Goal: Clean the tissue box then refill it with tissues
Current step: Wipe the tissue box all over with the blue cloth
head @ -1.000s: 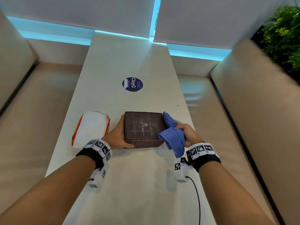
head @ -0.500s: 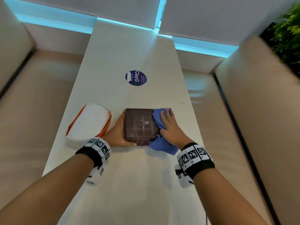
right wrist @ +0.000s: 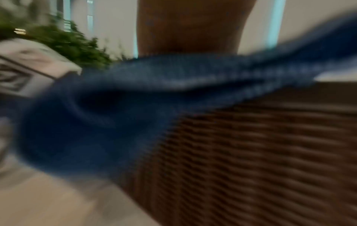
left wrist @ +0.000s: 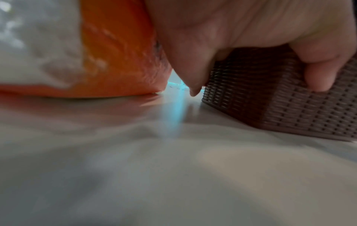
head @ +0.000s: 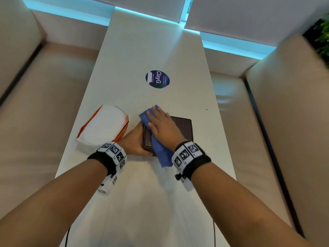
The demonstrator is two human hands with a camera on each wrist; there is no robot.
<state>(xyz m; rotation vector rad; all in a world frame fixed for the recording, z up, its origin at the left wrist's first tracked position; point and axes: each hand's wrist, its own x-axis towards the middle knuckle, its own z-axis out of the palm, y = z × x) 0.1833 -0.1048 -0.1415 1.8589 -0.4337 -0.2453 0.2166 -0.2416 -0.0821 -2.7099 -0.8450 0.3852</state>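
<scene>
**Wiping pass on the box top, refill not yet begun**

Largest first. The long pale table (head: pixel 160 202) runs away from me between two beige benches (head: pixel 44 113), with a round blue sticker (head: pixel 157 79) farther up its middle.

On the table, near my edge, the tissue pack (head: pixel 105 125), white with orange sides, lies to the left. Just beside it, to the right, sits the brown tissue box (head: pixel 183 129), flat on the surface. Its walls are a woven, basket-like weave, as the left wrist view shows (left wrist: pixel 280 110).

The left hand (head: pixel 135 141) is curled round the box's near-left corner, thumb on the front wall and fingers along the left one, holding it. The right hand (head: pixel 162 127) lies flat with straight fingers on the blue cloth (head: pixel 161 154), pressing it onto the top of the box; the loose end of the cloth trails over the near edge. The right wrist view is heavily smeared, so I cannot say whether the cloth lies flat across the whole top.

Handling judgement: the box looks light and stiff, so it would likely skate on the smooth table unless braced. The textured side walls give good purchase; I would hold it across two adjacent walls at a corner, as now. The cloth is soft and limp. The pack looks soft and squashy, best taken by its long sides.
</scene>
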